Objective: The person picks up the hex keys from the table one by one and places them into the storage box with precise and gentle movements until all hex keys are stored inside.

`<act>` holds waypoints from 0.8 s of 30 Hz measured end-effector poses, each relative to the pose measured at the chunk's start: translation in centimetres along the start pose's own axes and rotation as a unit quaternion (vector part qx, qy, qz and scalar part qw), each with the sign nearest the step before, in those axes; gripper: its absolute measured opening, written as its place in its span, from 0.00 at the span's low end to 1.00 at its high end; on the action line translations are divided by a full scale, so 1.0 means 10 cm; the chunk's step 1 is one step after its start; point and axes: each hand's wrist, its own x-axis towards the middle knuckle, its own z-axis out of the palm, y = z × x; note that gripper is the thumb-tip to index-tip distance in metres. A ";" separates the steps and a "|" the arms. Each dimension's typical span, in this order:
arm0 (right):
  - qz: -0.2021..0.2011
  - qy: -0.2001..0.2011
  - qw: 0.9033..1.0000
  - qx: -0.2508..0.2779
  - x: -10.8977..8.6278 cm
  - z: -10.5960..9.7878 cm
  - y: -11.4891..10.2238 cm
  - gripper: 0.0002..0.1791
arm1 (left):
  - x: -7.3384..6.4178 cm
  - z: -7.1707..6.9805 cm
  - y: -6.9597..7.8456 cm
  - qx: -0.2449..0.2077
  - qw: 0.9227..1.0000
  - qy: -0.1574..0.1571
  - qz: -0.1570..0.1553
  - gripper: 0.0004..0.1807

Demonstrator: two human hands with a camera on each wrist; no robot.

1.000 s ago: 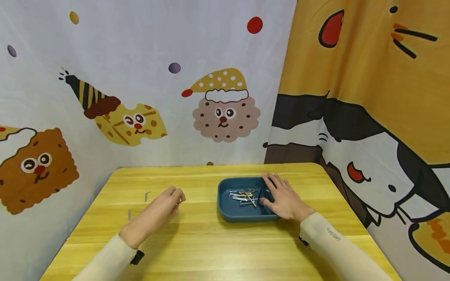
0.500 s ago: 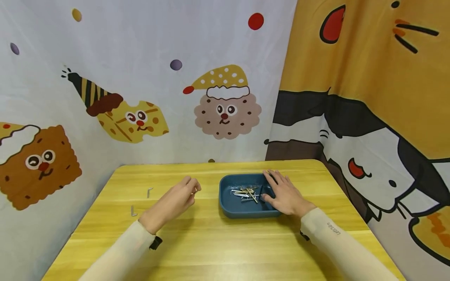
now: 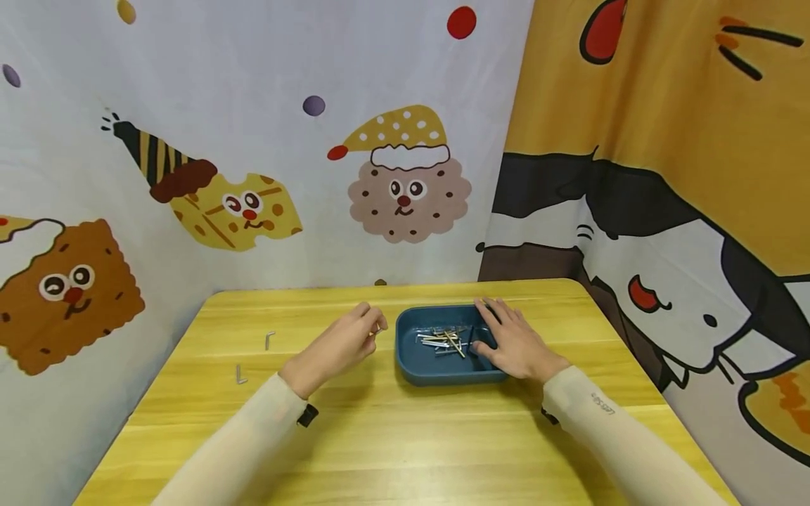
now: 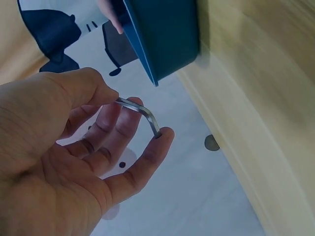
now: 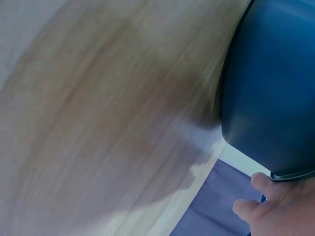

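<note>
In the left wrist view, my left hand (image 4: 69,147) pinches a silver L-shaped hex key (image 4: 130,104) between thumb and fingers, its bent end at a fingertip. The head view puts this left hand (image 3: 342,344) just left of a blue bin (image 3: 436,379), apart from it. Several silver and gold-coloured metal pieces (image 3: 443,342) lie in the bin's left part, some L-shaped. My right hand (image 3: 522,349) rests over the bin's right end, fingers fairly straight across the rim and thumb inside. The right wrist view shows the bin's outer wall (image 5: 275,88) and fingertips (image 5: 246,209) beyond it.
Two more hex keys, an upper one (image 3: 268,341) and a lower one (image 3: 240,376), lie apart on the left of the yellow wooden table (image 3: 405,443). Behind the table hangs a patterned curtain (image 3: 253,126). A dark divider (image 3: 471,339) stands inside the bin.
My left hand has moved right, towards the bin, pinching the hex key. The right hand has stayed on the bin's right end. The head view has tilted slightly down.
</note>
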 end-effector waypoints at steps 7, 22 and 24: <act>-0.003 0.000 1.000 -0.006 -0.01 -0.04 0.03 0.50 | 0.21 0.00 0.09 0.003 1.000 -0.026 0.001 0.14; -0.004 -0.005 1.000 -0.001 -0.02 0.00 0.02 0.50 | 0.65 0.06 0.24 -0.023 0.996 -0.087 0.004 0.13; -0.004 -0.005 1.000 -0.002 -0.02 0.01 0.03 0.50 | 0.72 0.09 0.26 -0.022 0.994 -0.102 0.005 0.14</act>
